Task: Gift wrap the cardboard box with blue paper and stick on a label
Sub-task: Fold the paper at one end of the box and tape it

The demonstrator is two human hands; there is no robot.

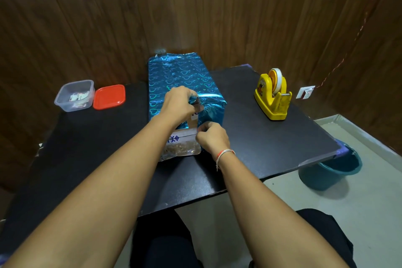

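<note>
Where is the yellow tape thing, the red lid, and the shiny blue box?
tape dispenser [272, 100], head view, on its yellow body.
red lid [109, 96], head view, middle of its top.
blue wrapped box [180, 74], head view, on its top face.

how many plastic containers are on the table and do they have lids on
1: a clear plastic container at the table's far left, open, with small items inside. Its red lid lies flat right beside it. Nothing suggests another hidden.

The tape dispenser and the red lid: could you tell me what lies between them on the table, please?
In the head view, the blue-wrapped box stands between the red lid and the yellow tape dispenser, with both hands at its near end.
</note>
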